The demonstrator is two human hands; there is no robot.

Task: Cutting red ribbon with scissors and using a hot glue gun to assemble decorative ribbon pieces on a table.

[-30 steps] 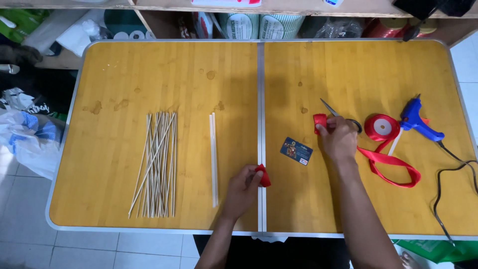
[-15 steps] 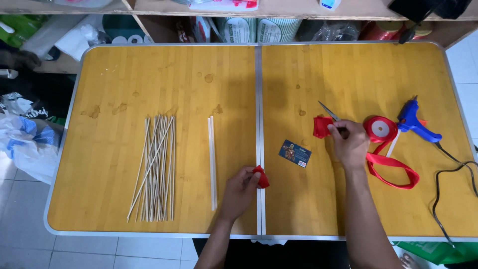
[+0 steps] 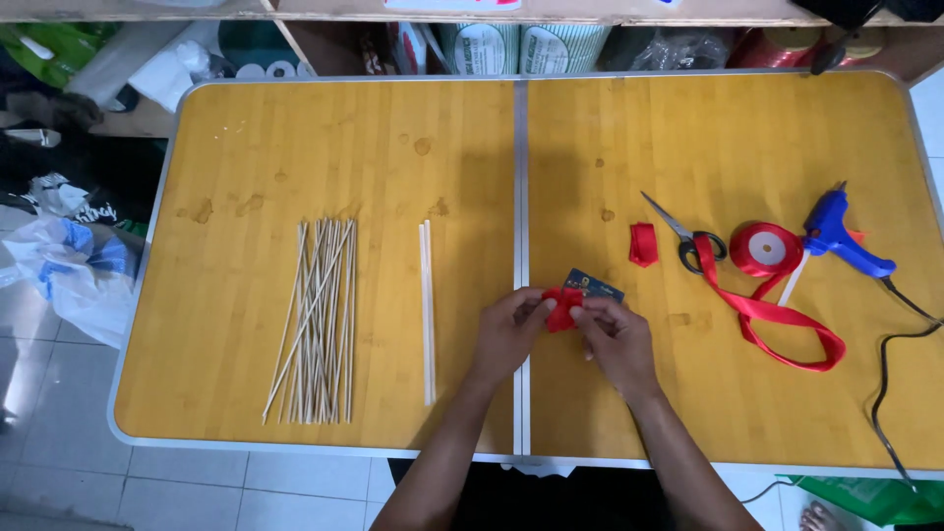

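Small red ribbon piece [image 3: 562, 307] sits right at the table's middle seam, near the front edge, pinched from both sides. Left hand [image 3: 506, 334] has its fingertips closed on the ribbon's left edge; right hand [image 3: 615, 334] clamps the right edge, thumb and fingers together on it. Just behind the ribbon, a dark card [image 3: 594, 286] lies flat, partly covered by it. Further right, another red ribbon scrap [image 3: 643, 244] lies beside the scissors [image 3: 685, 234], then the ribbon roll [image 3: 766, 248] with its long tail looping forward, and the blue glue gun [image 3: 839, 236]. Left of the hands, two pale sticks [image 3: 427, 312] lie side by side; beyond them, a bundle of thin skewers [image 3: 317, 320]. All on the yellow table [image 3: 295, 147].
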